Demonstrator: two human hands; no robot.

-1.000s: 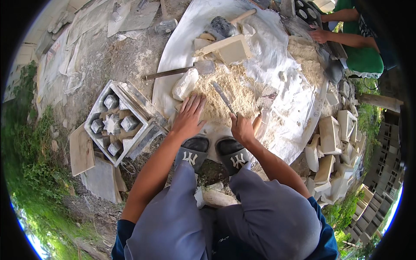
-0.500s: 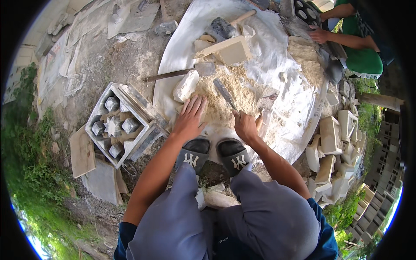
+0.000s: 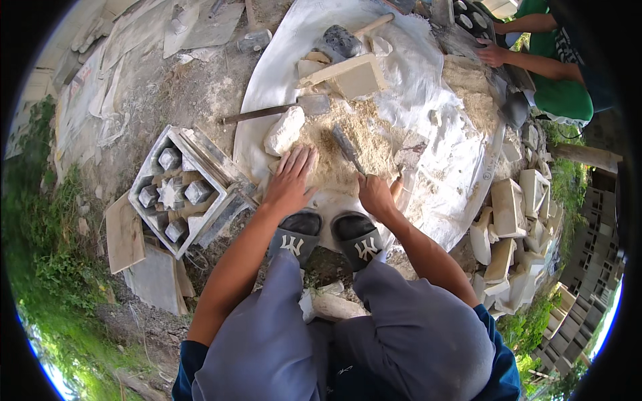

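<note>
My left hand [image 3: 291, 177] lies flat with fingers stretched out on the sandy tan powder [image 3: 324, 160], just below a rough white stone lump [image 3: 285, 131]. It holds nothing. My right hand [image 3: 378, 195] is closed round a tool with a narrow, flat grey metal blade [image 3: 346, 145]. The blade slants up and left over the powder, and my fingers hide its grip. A wooden handle end [image 3: 397, 189] shows just right of that hand; whether it belongs to the same tool I cannot tell. Beyond the powder lies a hammer with a flat metal head [image 3: 313, 104].
A white sheet [image 3: 445, 200] lies under the powder. On it are a pale block [image 3: 358, 77] and a dark-headed mallet [image 3: 342, 41]. A metal mould with star shapes [image 3: 179, 192] stands left, cast blocks [image 3: 509, 207] pile up right. Another person's hand [image 3: 491, 52] works at upper right.
The whole view has shifted slightly. Both my hands stay in nearly the same places, with the blade still in my right hand. The other person's torso has shifted a little.
</note>
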